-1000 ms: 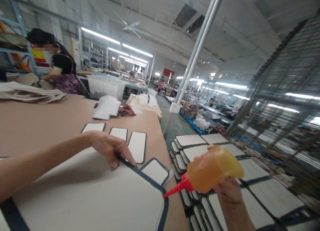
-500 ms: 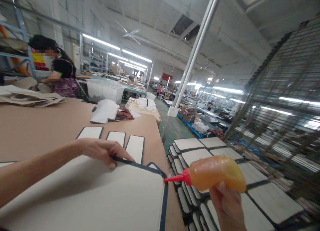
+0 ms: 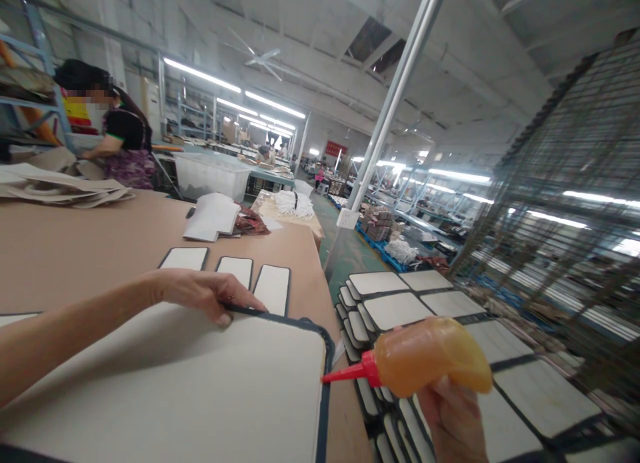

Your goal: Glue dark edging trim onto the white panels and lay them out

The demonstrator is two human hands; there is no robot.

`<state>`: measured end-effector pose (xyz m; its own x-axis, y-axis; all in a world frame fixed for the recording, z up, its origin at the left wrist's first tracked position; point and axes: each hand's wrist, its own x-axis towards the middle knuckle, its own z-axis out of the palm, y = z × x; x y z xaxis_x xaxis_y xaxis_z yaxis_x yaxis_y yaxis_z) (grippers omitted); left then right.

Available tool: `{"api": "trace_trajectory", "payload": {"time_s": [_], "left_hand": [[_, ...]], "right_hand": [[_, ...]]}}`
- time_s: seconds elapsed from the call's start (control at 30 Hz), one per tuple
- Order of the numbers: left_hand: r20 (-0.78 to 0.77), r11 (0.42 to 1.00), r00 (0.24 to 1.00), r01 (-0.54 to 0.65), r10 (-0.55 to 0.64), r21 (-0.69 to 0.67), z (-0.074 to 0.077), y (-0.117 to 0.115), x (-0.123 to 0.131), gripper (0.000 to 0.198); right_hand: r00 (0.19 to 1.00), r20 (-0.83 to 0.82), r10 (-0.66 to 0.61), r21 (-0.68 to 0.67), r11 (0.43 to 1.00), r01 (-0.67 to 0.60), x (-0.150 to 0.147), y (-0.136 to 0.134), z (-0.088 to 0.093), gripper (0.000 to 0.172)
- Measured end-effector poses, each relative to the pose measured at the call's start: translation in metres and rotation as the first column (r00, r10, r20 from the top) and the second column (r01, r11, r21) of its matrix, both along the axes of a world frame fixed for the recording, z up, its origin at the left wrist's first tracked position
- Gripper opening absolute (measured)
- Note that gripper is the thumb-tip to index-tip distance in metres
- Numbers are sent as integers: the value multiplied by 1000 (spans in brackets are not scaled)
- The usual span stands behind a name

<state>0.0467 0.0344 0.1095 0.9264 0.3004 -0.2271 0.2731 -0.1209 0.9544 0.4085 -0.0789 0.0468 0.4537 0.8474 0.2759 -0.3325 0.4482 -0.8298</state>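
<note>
Over the desk (image 3: 100, 243), the large white panel (image 3: 200, 383) has its far edge pinched in your left hand (image 3: 200, 295). Your right hand (image 3: 453, 413) grasps the amber bottle (image 3: 430, 356), its red nozzle (image 3: 353, 371) at the panel's right border (image 3: 323, 413). This is apparently edge gluing; advance likely calls for steady tracing.

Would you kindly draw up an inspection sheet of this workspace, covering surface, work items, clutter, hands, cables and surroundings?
Surface: brown table, its visible top looks flat.
Work items: large pale panel with dark border; amber bottle, red nozzle tip at the panel's right border; three small panels beyond.
Clutter: white sheets, reddish scraps, beige pile.
Hands: left hand grips the panel's far edge; right hand holds the bottle.
Cables: nothing seen.
Surroundings: co-worker at left; post ahead; panel stack and wire rack at right.
</note>
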Motion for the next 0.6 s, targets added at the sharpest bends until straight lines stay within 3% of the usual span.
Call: {"api": "trace_trajectory", "payload": {"time_s": [0.23, 0.43, 0.6], "left_hand": [[-28, 995, 998, -62, 65, 84, 1, 4, -9, 48], [-4, 985, 993, -120, 122, 121, 3, 3, -14, 53], [-19, 975, 979, -198, 201, 104, 12, -4, -14, 53]], "right_hand": [[997, 42, 58, -89, 995, -54, -11, -17, 5, 61], [997, 43, 62, -72, 996, -59, -15, -21, 5, 65], [995, 50, 85, -136, 988, -77, -21, -29, 7, 67]]}}
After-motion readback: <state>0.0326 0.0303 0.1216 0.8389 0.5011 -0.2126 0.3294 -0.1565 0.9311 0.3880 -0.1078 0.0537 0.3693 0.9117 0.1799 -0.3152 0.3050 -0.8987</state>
